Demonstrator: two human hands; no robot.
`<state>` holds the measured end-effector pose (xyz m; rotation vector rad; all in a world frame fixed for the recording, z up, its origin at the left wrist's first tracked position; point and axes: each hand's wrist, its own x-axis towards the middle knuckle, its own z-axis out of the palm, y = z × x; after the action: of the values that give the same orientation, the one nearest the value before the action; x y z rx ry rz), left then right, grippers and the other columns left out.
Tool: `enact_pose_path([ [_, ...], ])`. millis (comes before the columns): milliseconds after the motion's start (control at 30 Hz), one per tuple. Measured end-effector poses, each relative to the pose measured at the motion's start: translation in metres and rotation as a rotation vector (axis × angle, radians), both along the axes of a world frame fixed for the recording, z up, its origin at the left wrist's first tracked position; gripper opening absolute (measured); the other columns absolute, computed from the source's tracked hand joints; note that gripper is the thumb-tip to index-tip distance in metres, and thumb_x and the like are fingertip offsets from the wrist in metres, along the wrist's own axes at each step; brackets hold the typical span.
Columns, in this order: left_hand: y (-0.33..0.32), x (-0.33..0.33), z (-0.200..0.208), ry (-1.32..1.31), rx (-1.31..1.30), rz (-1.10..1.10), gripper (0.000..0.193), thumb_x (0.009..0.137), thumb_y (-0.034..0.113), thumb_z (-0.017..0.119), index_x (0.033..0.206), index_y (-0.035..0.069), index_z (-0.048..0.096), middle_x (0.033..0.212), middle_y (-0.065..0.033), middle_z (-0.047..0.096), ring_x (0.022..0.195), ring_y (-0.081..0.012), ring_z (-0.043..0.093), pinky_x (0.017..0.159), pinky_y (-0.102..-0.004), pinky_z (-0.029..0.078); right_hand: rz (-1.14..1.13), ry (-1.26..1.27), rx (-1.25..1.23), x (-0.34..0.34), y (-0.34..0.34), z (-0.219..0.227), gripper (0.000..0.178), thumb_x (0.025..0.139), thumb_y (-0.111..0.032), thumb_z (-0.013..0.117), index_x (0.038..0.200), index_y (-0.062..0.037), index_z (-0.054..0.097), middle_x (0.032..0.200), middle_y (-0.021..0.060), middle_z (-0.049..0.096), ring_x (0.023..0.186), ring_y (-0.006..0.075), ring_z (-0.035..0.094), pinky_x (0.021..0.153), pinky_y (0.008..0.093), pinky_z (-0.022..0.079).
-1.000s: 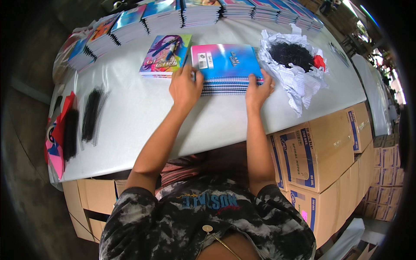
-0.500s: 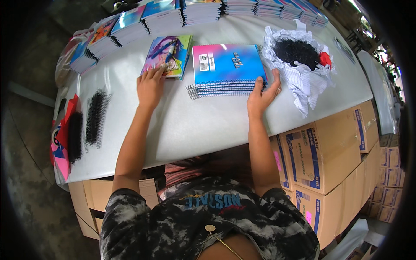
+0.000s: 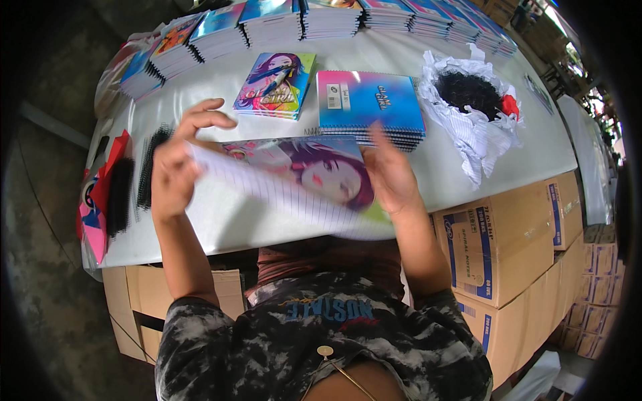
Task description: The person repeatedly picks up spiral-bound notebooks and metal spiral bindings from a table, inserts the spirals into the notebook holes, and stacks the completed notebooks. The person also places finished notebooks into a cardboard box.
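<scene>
Currently, an illustrated notebook is held above the table, its left corner pinched by the left hand, its right end gripped by the right hand, near the blue-pink notebook stack.

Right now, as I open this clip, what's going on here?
A person is holding a ruled notebook with an illustrated cover above the table, left hand at one end, right hand at the other. The pages sag between them, blurred. Beyond it lie a colourful pile of notebooks with a pen-like tool on top and, to its right, a pink-and-blue spiral-bound stack. Farther right, crumpled paper holds a black tangle.
</scene>
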<state>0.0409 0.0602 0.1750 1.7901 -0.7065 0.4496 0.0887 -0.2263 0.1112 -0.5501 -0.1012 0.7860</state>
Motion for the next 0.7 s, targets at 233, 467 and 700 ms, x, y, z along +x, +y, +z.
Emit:
enact_pose_path([
  [233,-0.012,-0.039,-0.077,0.633,-0.418,0.264,0.047,0.079,0.009,0.061,0.121,0.000,0.042,0.114,-0.0087,0.051,0.103,-0.0160,0.050,0.089,-0.0302,0.040,-0.360,-0.702,-0.264,-0.008,0.004,-0.037,0.024,0.083,-0.007,0.061,0.105,0.0016,0.058,0.100,0.0075,0.062,0.087,0.0105,0.057,0.078,0.0242,0.045],
  [467,0.053,-0.009,-0.138,0.162,0.704,0.759,0.028,0.076,0.004,0.056,0.104,0.008,0.057,0.100,-0.0132,0.058,0.094,-0.0302,0.054,0.076,-0.0404,0.043,-0.241,-0.915,-0.597,-0.016,0.018,-0.043,0.027,0.081,-0.007,0.064,0.106,0.0021,0.060,0.095,0.0069,0.065,0.087,0.0088,0.057,0.078,0.0235,0.046],
  [700,0.154,0.005,-0.147,0.443,0.859,1.318,0.024,0.085,0.026,0.053,0.096,0.006,0.060,0.091,-0.0132,0.062,0.082,-0.0324,0.058,0.074,-0.0403,0.044,-0.395,-0.941,-0.491,-0.010,0.031,-0.048,0.026,0.080,-0.003,0.064,0.105,0.0030,0.061,0.093,0.0070,0.066,0.082,0.0094,0.058,0.076,0.0231,0.047],
])
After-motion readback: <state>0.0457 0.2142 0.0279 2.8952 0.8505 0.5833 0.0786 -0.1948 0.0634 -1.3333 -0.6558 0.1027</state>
